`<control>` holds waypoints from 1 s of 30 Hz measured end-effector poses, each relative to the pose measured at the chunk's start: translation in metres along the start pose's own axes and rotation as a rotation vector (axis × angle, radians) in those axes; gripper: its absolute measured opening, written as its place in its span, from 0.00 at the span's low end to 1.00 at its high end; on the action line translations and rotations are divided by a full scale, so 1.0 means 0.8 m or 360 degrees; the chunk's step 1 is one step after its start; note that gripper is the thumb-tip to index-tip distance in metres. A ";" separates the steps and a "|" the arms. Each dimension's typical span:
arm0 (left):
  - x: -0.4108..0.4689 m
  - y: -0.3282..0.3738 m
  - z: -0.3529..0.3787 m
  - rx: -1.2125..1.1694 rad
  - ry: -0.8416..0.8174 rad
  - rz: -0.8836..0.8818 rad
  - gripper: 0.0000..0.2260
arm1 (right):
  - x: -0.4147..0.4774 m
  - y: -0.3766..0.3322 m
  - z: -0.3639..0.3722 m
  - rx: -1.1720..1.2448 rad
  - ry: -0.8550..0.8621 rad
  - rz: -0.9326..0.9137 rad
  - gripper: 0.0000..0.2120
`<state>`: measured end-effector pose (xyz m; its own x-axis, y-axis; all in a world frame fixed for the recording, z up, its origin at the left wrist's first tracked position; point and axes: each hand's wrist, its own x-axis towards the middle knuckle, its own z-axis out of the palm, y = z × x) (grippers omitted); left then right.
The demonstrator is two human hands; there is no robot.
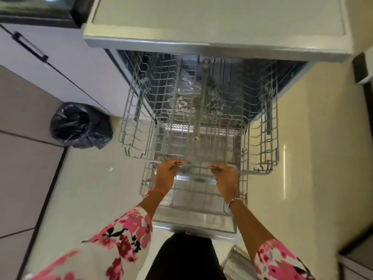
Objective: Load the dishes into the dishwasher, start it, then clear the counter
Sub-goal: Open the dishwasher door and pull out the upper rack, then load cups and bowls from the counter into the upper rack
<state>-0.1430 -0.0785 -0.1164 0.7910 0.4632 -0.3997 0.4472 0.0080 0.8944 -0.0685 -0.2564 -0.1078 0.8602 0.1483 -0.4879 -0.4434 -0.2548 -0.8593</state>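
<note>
Two wire racks drawn out of the open dishwasher (pixel 201 223) at centre frame, upper rack (pixel 268 138) above lower rack (pixel 193 190), black-bagged bin (pixel 78 126) at left, left hand (pixel 166 174) and right hand (pixel 225 178) side by side at lower centre, fingers curled over the upper rack's front rail.

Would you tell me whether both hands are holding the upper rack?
Yes, the left hand and right hand each grip the front rail of the upper rack.

Both your hands grip the upper rack.
Your left hand (pixel 166 174) and right hand (pixel 225 178) curl round the front rail of the pulled-out upper rack (pixel 268 138), above the lower rack (pixel 145 178).
</note>
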 end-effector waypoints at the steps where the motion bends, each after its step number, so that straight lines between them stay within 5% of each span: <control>1: -0.019 -0.008 -0.003 0.0053 -0.0018 -0.0031 0.12 | -0.020 0.009 -0.003 0.0012 -0.0021 0.0011 0.08; 7: -0.114 -0.057 -0.016 -0.0003 -0.0006 -0.0221 0.14 | -0.109 0.059 -0.018 -0.0514 -0.0206 0.0188 0.13; 14: -0.176 -0.081 -0.019 0.0006 0.0082 -0.0334 0.17 | -0.166 0.096 -0.014 -0.0084 -0.0022 0.0314 0.17; 22: -0.176 -0.071 -0.025 0.0183 -0.0034 -0.0306 0.15 | -0.169 0.090 -0.019 -0.0261 -0.0063 0.0371 0.09; 26: -0.176 -0.043 -0.034 0.0549 -0.0299 -0.0268 0.08 | -0.177 0.072 -0.024 -0.0596 -0.0166 0.0224 0.12; 30: -0.178 -0.003 -0.059 0.1018 -0.0449 -0.0144 0.14 | -0.191 0.025 -0.018 -0.0933 -0.0087 -0.0045 0.10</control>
<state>-0.2764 -0.1024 -0.0522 0.7783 0.2374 -0.5813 0.6059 -0.5270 0.5960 -0.2054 -0.2977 -0.0483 0.8486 0.2075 -0.4866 -0.1940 -0.7337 -0.6512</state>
